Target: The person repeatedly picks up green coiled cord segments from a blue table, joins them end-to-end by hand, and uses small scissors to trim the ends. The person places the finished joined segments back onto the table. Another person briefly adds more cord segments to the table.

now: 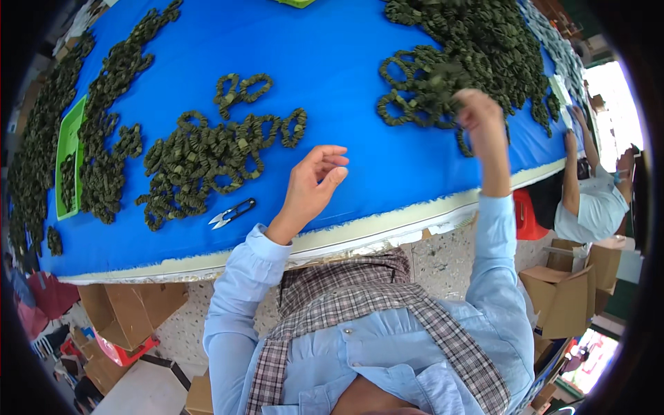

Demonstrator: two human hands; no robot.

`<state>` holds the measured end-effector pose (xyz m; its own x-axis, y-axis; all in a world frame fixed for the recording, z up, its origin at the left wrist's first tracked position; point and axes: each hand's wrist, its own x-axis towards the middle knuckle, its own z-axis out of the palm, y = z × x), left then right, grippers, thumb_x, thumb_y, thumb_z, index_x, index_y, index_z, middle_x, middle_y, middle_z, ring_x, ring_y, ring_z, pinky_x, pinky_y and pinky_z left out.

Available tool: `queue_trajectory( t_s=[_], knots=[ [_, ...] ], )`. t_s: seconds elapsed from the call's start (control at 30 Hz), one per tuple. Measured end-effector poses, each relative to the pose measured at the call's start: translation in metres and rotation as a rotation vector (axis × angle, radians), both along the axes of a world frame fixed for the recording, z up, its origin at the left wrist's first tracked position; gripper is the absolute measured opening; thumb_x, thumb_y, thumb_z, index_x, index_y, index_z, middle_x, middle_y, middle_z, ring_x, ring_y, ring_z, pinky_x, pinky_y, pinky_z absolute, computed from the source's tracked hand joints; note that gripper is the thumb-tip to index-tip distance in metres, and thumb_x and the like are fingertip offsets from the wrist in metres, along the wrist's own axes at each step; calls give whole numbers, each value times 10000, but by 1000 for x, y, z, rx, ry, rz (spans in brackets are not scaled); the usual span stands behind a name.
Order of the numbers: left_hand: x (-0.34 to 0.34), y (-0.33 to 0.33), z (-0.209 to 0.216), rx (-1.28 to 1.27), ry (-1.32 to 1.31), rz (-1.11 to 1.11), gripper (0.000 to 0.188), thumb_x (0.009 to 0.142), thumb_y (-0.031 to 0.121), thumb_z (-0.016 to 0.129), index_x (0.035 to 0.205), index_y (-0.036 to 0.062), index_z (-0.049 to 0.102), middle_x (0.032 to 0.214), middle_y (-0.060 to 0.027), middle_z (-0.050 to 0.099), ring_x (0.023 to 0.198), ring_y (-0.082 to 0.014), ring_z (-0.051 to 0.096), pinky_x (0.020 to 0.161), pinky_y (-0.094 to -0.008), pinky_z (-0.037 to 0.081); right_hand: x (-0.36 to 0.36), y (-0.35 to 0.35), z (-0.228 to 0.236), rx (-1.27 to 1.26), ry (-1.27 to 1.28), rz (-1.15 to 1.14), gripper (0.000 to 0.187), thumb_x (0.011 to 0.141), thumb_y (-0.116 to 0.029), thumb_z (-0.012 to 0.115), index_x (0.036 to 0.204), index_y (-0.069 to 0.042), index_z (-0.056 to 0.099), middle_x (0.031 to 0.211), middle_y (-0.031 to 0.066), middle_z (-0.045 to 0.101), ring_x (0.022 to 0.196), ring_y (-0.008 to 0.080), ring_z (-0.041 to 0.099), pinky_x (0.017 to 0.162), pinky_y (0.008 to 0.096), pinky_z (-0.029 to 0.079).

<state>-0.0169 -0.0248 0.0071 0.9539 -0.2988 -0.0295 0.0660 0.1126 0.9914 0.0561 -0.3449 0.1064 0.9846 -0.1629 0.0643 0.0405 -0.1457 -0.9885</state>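
Note:
My left hand hovers over the blue table near its front edge, fingers loosely curved and apart, with nothing in it. To its left lies a loose pile of dark green scrunchies, with a few separate ones just beyond. Black-handled thread snips rest between that pile and the table edge. My right hand is at the near edge of a larger heap of dark green scrunchies. Motion smears its fingers, and a blurred dark green scrunchie shows just beyond them; whether they grip it I cannot tell.
A green tray with some scrunchies stands at the left among long rows of more scrunchies. Part of another green container shows at the far edge. At the right, another person reaches onto the table beside a red stool. Cardboard boxes stand below.

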Motion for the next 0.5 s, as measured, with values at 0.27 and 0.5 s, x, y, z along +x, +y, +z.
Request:
queue_trajectory(
  t_s=[0.27,0.5],
  knots=[
    [6,4,-3,-223,106,28,238,939,130,605,1118,-22,565,943,-118,636,811,-172,649,685,-286,543,68,25,-16,-788,-397,-339,464,871,-318,678,1224,-30,594,979,113,612,856,188,593,788,321,490],
    [5,9,-3,-257,143,26,227,947,158,600,1090,-17,577,916,-110,649,789,-166,658,673,-278,543,110,218,-55,-567,-408,436,210,898,-199,601,1013,-38,674,919,145,653,861,300,628,766,373,497]
  ],
)
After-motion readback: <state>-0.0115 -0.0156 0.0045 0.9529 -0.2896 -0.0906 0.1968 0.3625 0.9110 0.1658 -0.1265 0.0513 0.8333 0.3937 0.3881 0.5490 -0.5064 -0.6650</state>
